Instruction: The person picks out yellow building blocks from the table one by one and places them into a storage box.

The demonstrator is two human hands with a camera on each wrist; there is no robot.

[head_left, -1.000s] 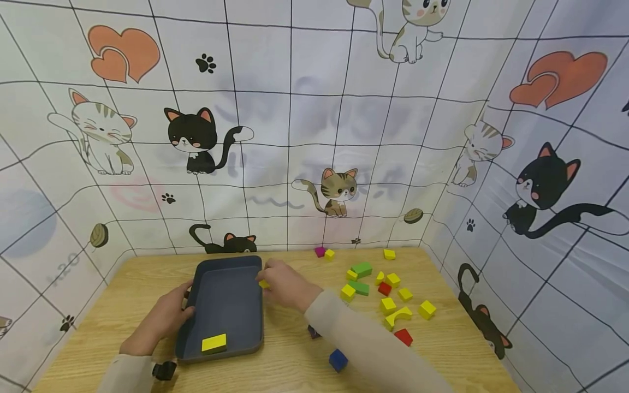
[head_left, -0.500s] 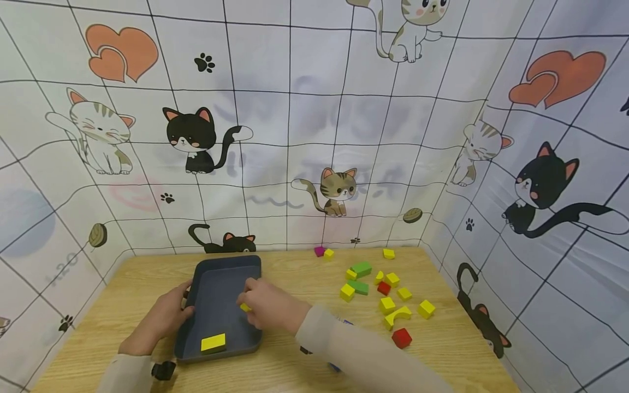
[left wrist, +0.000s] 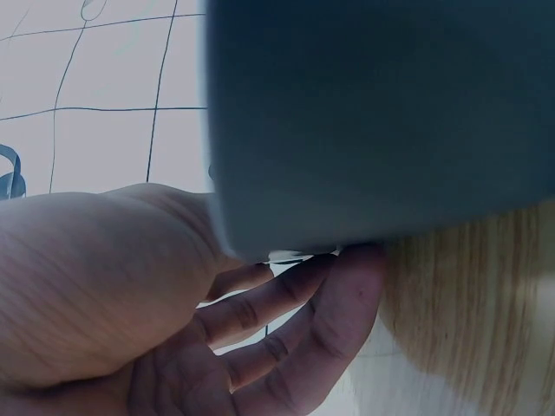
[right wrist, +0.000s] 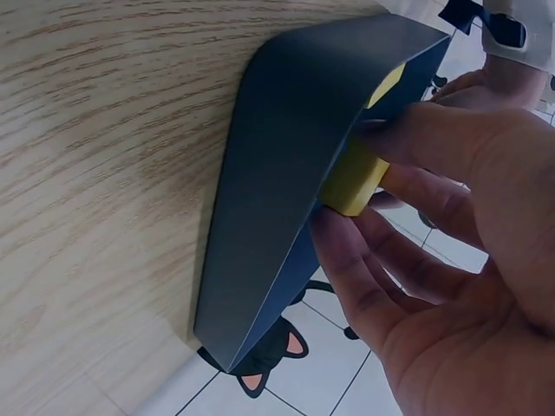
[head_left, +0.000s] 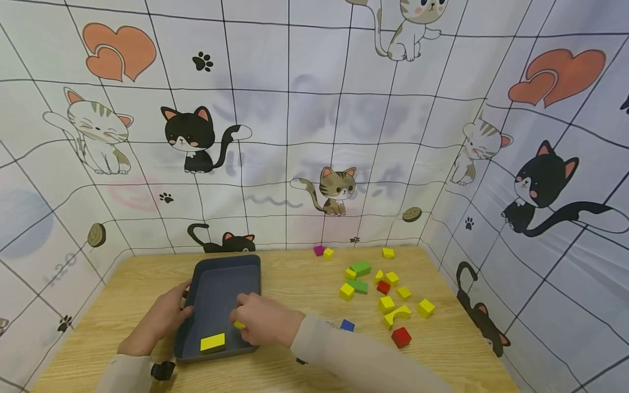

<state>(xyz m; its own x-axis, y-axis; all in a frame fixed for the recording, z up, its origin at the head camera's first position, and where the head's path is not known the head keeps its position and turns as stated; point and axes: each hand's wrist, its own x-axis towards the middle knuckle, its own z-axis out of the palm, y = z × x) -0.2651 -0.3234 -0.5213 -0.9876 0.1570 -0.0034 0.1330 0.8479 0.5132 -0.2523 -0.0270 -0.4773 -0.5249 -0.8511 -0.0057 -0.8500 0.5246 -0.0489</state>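
Note:
A dark grey tray (head_left: 216, 273) lies on the wooden table left of centre, with a flat yellow block (head_left: 213, 343) in its near end. My right hand (head_left: 262, 319) reaches into the tray's near right part and pinches a small yellow block (head_left: 239, 325) between thumb and fingers; the right wrist view shows that block (right wrist: 355, 178) at the tray wall (right wrist: 277, 173). My left hand (head_left: 164, 316) rests against the tray's left wall, fingers straight under the rim (left wrist: 347, 130) in the left wrist view.
To the right on the table lie several loose blocks: yellow cubes (head_left: 426, 308), green slabs (head_left: 361, 268), red blocks (head_left: 401, 337), a blue cube (head_left: 347, 325) and a magenta cube (head_left: 319, 250) at the back. Cat-print cloth walls enclose the table on three sides.
My right hand carried the small yellow block from the tray's right rim toward me, down into the tray's near end. The left hand stayed at the tray's left wall.

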